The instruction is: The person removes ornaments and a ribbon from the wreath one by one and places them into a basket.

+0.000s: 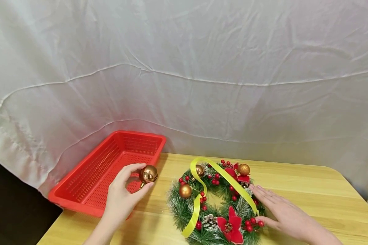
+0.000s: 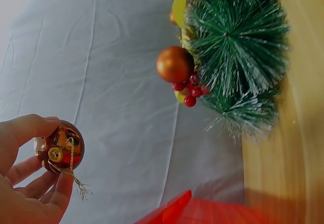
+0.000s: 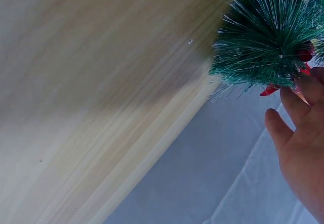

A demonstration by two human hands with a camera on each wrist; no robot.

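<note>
My left hand [image 1: 122,194] pinches a shiny bronze bauble [image 1: 149,174] between thumb and fingers, above the table by the basket's near right side. In the left wrist view a gold hanging string [image 2: 76,176] dangles from the bauble's cap. A green Christmas wreath [image 1: 181,212] lies on the table, bearing red berries, pinecones, a red poinsettia [image 1: 230,226] and gold baubles [image 1: 185,191]. Across its top loops a yellow ribbon [image 1: 214,165]. My right hand [image 1: 286,214] rests against the wreath's right side with fingers extended, near the berries.
A red plastic basket [image 1: 79,177] with slotted walls stands at the table's left, and nothing shows inside it. Behind the wooden table [image 1: 319,190] hangs a pale grey cloth [image 1: 202,109]. The table's right edge slopes away beyond my right hand.
</note>
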